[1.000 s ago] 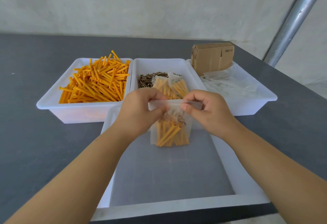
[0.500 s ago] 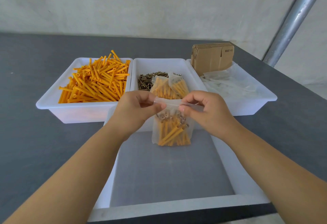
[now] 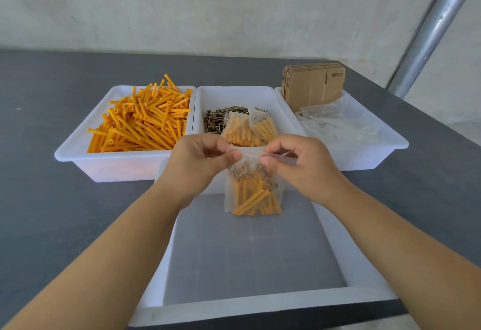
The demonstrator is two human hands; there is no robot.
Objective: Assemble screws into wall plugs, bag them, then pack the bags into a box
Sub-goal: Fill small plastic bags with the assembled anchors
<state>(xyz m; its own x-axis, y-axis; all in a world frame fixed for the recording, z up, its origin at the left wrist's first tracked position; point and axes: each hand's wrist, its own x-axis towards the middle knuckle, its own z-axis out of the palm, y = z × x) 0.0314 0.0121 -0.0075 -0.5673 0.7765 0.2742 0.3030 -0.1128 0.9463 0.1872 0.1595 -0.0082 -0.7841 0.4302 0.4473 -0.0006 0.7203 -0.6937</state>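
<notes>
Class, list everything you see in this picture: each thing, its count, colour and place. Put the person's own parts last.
Table: one, dark grey, under everything.
Trays: four, white; three in a far row, one near.
Loose wall plugs: many, orange, far left tray.
Loose screws: many, dark, middle tray.
Filled bags: two, clear, middle tray.
Empty bags: a heap, clear, right tray.
Flat boxes: a stack, brown, right tray.
Pole: one, metal, far right.
Held bag: one, clear, over the near tray.
Left hand, right hand: pinching the held bag's top.

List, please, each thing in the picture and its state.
Left hand: pinching the bag's top.
Right hand: pinching the bag's top.
Held bag: full, upright, above the near tray.
Left tray: heaped with orange plugs.
Two bags: filled, on the screws.
Boxes: folded flat.
</notes>
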